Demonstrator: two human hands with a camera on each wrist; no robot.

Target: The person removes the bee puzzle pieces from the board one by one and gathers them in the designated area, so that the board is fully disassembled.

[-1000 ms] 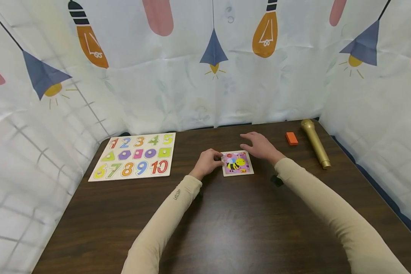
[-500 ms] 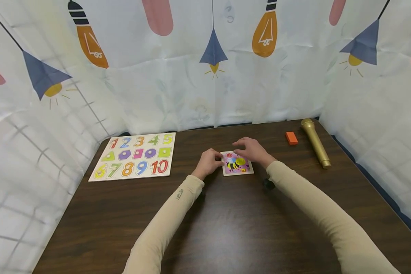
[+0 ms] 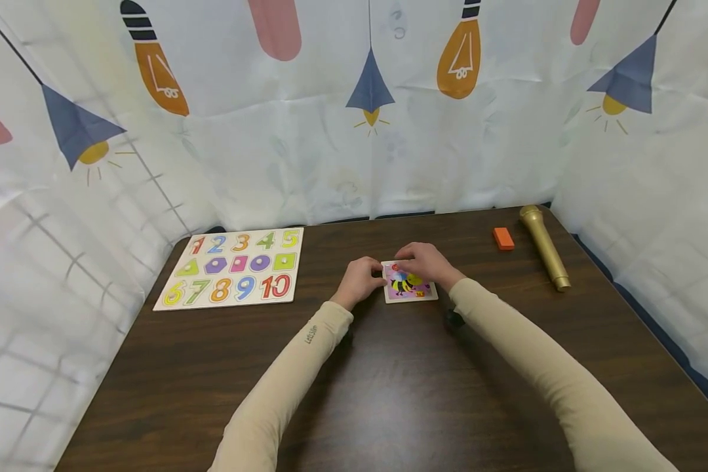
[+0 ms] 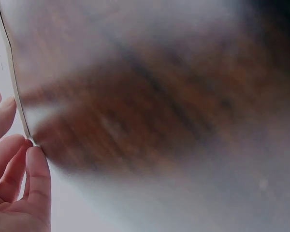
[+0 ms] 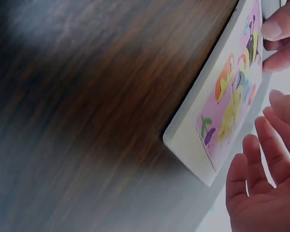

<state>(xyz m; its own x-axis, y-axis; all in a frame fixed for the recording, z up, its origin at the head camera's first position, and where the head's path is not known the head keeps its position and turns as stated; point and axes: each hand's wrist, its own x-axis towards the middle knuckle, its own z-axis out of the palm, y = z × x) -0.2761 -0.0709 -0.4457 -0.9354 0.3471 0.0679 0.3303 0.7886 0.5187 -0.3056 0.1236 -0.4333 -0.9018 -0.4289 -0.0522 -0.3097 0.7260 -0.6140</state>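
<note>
A small square bee jigsaw puzzle (image 3: 409,287) in a pale frame lies flat on the dark table. My left hand (image 3: 356,282) pinches its left edge between thumb and fingers. In the left wrist view, the fingertips of that hand (image 4: 19,176) meet at the pale board edge. From the right, my right hand (image 3: 428,263) reaches over the puzzle's upper part and covers some of the picture. The right wrist view has this hand (image 5: 261,186) with loosely bent, spread fingers beside the puzzle (image 5: 232,106), apart from it.
A number and shape board (image 3: 229,269) lies at the back left. On the right are an orange block (image 3: 503,238) and a gold microphone (image 3: 544,248). A printed white curtain (image 3: 307,157) hangs along the table's far edge.
My right hand has moved left and slightly down, from beside the puzzle's upper right corner to over its top part. My left hand and the puzzle have stayed put.
</note>
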